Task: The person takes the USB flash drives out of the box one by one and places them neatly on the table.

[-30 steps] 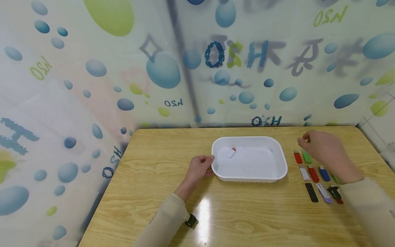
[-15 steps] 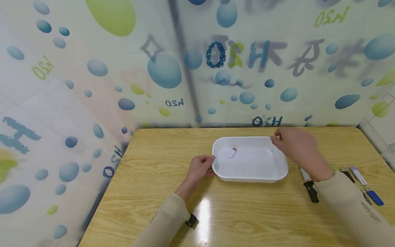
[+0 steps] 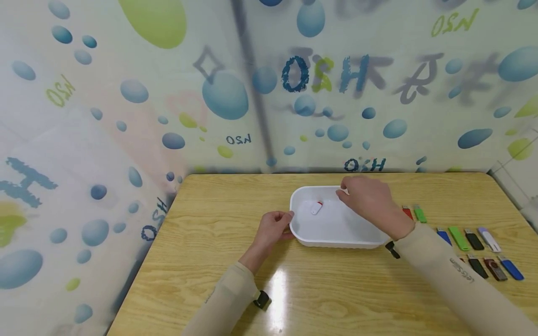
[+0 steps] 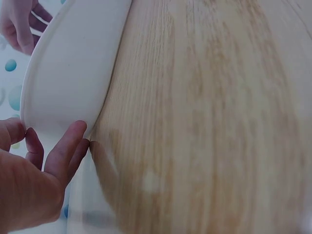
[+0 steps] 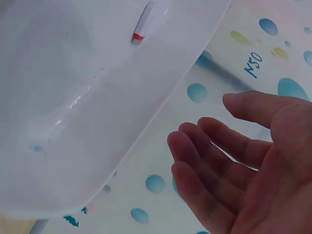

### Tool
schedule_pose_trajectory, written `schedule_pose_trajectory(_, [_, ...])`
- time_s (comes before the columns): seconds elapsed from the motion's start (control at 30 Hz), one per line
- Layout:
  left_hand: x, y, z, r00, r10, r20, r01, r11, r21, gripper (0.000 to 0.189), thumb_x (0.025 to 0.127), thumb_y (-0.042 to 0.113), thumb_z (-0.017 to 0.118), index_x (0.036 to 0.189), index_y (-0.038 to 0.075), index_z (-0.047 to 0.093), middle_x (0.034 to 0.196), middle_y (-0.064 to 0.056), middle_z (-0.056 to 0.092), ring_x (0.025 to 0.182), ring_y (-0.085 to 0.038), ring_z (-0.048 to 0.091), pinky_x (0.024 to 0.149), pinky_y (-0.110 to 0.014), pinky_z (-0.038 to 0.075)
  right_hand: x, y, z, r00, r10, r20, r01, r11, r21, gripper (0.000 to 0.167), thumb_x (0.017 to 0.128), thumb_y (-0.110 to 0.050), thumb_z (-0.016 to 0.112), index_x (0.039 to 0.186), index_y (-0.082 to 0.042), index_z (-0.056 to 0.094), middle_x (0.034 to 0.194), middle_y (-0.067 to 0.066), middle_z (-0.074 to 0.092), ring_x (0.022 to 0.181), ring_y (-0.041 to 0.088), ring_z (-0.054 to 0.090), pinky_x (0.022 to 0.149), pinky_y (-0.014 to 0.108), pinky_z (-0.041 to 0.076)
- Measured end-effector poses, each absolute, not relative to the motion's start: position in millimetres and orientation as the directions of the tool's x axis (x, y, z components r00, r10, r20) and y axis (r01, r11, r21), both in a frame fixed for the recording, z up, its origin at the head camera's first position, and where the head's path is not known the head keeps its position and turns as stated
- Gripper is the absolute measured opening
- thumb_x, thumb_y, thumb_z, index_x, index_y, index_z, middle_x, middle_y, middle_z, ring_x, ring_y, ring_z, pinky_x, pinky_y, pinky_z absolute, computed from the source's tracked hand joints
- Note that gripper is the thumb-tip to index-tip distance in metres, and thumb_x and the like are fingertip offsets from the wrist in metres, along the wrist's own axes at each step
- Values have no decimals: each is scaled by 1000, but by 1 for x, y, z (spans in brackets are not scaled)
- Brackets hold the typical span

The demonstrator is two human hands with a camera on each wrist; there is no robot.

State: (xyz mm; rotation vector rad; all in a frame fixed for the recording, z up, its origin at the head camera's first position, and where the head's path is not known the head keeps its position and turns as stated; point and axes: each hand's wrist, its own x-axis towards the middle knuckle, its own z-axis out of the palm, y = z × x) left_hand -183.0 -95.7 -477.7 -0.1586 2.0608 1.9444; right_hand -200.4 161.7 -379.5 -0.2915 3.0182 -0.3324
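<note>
A white plastic tray (image 3: 336, 233) stands on the table, and one white USB stick (image 3: 317, 208) with a red end lies inside it at the left. My left hand (image 3: 271, 228) grips the tray's left side; the left wrist view has its thumb and a finger at the rim and other fingers against the outer wall. Over the tray's right part hovers my right hand (image 3: 370, 203). In the right wrist view this hand (image 5: 234, 161) has its fingers loosely bent, the thumb apart from them, and nothing between them.
Right of the tray, several USB sticks lie in rows, among them a green one (image 3: 458, 238), a black one (image 3: 474, 240) and a blue one (image 3: 510, 268). My right forearm covers some of them. A patterned curtain (image 3: 269, 93) hangs behind the wooden table (image 3: 210, 210).
My right hand has moved left, from above the rows of USB sticks to over the tray. The left hand has stayed at the tray's left side.
</note>
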Motion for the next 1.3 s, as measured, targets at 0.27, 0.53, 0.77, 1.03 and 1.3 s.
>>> schedule_pose_trajectory(0.27, [-183,-95,-479,-949,121,-292,-286,69,956,38,106,23,62,116,-13,65,108,-22,69,94,-26,72,81,-39,66,-212,141,-392,-966,-249,-76,-227,948,-222,25,101,-29,66,109,-6,75,81,4,70,63,20,58,48,33,49])
schedule_pose_trajectory(0.53, [-183,-94,-478,-950,127,-287,-280,70,958,37,106,22,62,116,-13,64,107,-22,69,95,-27,73,81,-39,66,-219,122,-406,-955,-272,-118,-234,936,-262,24,102,-28,65,97,-5,73,69,2,60,61,19,55,49,28,43])
schedule_pose_trajectory(0.77, [-183,-94,-478,-951,128,-282,-274,76,959,37,106,22,62,116,-14,64,108,-22,68,95,-26,72,80,-39,66,-223,108,-415,-956,-231,-183,-184,953,-240,29,103,-31,63,92,-5,71,66,4,57,60,20,54,50,30,42])
schedule_pose_trajectory(1.03, [-182,-94,-478,-953,126,-277,-269,77,960,36,106,22,61,115,-13,65,106,-21,69,95,-26,73,81,-41,66,-229,97,-429,-960,-206,-189,-166,964,-209,30,102,-28,64,80,-8,64,70,6,59,64,21,55,54,36,51])
schedule_pose_trajectory(1.3, [-183,-93,-479,-951,126,-284,-278,66,958,34,105,22,62,113,-12,65,104,-18,69,94,-26,73,81,-40,66,-227,91,-440,-958,-221,-183,-193,969,-157,27,102,-28,67,96,-2,71,81,9,64,71,24,62,68,43,63])
